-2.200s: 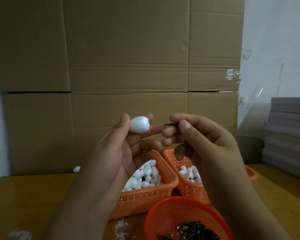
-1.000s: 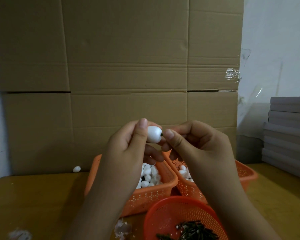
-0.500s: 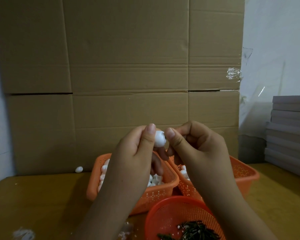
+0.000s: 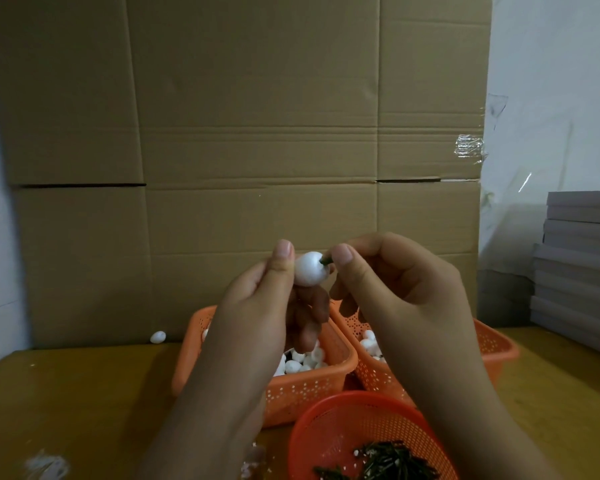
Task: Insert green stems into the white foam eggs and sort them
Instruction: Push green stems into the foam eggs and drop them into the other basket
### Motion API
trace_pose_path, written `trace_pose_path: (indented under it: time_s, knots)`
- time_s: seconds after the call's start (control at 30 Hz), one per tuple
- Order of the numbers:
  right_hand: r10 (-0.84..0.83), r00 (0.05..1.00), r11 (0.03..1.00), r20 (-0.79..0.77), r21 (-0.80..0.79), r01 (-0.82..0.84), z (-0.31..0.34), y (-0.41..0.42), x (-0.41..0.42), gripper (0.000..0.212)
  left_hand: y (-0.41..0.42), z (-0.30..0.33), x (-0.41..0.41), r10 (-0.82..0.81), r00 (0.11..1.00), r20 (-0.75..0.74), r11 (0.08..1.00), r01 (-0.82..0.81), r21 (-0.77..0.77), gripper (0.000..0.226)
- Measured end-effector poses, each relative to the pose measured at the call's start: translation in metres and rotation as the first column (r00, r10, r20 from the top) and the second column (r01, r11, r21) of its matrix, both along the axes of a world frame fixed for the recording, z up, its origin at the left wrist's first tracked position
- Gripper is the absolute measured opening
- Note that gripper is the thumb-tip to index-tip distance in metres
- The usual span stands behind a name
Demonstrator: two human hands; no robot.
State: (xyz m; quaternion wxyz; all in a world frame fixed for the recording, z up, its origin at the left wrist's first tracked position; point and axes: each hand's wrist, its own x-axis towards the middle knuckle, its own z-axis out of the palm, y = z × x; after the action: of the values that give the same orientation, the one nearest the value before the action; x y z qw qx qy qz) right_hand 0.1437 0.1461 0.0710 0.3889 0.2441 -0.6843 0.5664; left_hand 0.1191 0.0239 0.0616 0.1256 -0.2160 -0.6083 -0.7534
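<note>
Two forearms rise from the bottom edge, meeting at chest height. Below the right wrist sits a round orange basket [image 4: 329, 427] of green stems [image 4: 392, 462]. The left hand [image 4: 267, 299] pinches a white foam egg [image 4: 309, 269] between thumb and curled fingers. The right hand [image 4: 395, 282], fingers curled, pinches a green stem [image 4: 326, 260] whose tip touches the egg's upper right end. Under and beyond the hands, two orange baskets [image 4: 312, 389] of foam eggs rest on the wooden surface [image 4: 84, 403]. Far left of the left hand lies a loose egg [image 4: 158, 337] against a cardboard wall [image 4: 257, 133].
</note>
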Motion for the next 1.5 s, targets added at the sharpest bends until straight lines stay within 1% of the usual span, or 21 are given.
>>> trace_pose_path:
  time_s: [0.1, 0.17, 0.27, 0.37, 0.5, 0.6, 0.9, 1.13, 1.3, 1.4, 1.5]
  knots:
    - [-0.032, 0.999, 0.999, 0.0, -0.009, 0.032, -0.0003, 0.0012, 0.0005, 0.008, 0.0002, 0.0009, 0.0007, 0.014, 1.0, 0.0, 1.0, -0.014, 0.006, 0.044]
    - [-0.063, 0.998, 0.998, 0.002, -0.019, 0.063, -0.0006, 0.0023, -0.0002, 0.009, 0.0, 0.0016, 0.0017, 0.029, 1.0, -0.01, 1.0, -0.029, 0.009, 0.042]
    - [-0.099, 0.995, 0.995, -0.001, 0.009, 0.099, -0.0009, 0.0023, -0.002, 0.008, 0.0003, 0.0023, 0.0025, 0.072, 0.997, -0.037, 0.997, -0.072, 0.005, 0.042]
    - [-0.107, 0.994, 0.994, -0.002, 0.015, 0.107, -0.003, 0.0012, -0.0038, 0.009, 0.0007, 0.0028, 0.0032, 0.118, 0.99, -0.073, 0.993, -0.119, -0.006, 0.042]
    - [-0.107, 0.994, 0.994, -0.016, 0.028, 0.107, -0.0051, -0.0047, -0.0037, 0.018, 0.001, 0.0038, 0.004, 0.198, 0.965, -0.17, 0.98, -0.201, -0.002, 0.04]
    - [-0.111, 0.993, 0.994, -0.034, 0.02, 0.112, -0.0061, -0.007, -0.0044, 0.018, 0.0028, 0.0037, 0.004, 0.239, 0.944, -0.229, 0.97, -0.241, 0.019, 0.039]
    - [-0.122, 0.992, 0.991, -0.034, 0.058, 0.124, -0.0071, -0.0074, -0.0056, 0.021, 0.0037, 0.0024, 0.0037, 0.293, 0.911, -0.29, 0.952, -0.305, 0.004, 0.045]
    - [-0.123, 0.991, 0.99, -0.053, 0.062, 0.127, -0.0029, -0.0031, -0.002, 0.019, 0.0063, 0.0026, 0.008, 0.253, 0.92, -0.299, 0.96, -0.277, -0.042, 0.045]
    - [-0.159, 0.985, 0.981, -0.062, 0.101, 0.165, -0.0022, -0.0032, -0.0006, 0.017, 0.0073, 0.0036, 0.0085, 0.236, 0.936, -0.263, 0.97, -0.245, -0.002, 0.045]
    - [-0.155, 0.986, 0.981, -0.059, 0.11, 0.161, -0.0035, -0.0067, -0.0015, 0.019, 0.0055, 0.0044, 0.0073, 0.247, 0.932, -0.265, 0.968, -0.248, 0.029, 0.042]
    - [-0.152, 0.987, 0.981, -0.057, 0.113, 0.158, -0.0036, -0.0065, -0.002, 0.019, 0.0062, 0.0047, 0.0088, 0.247, 0.929, -0.276, 0.968, -0.247, 0.037, 0.044]
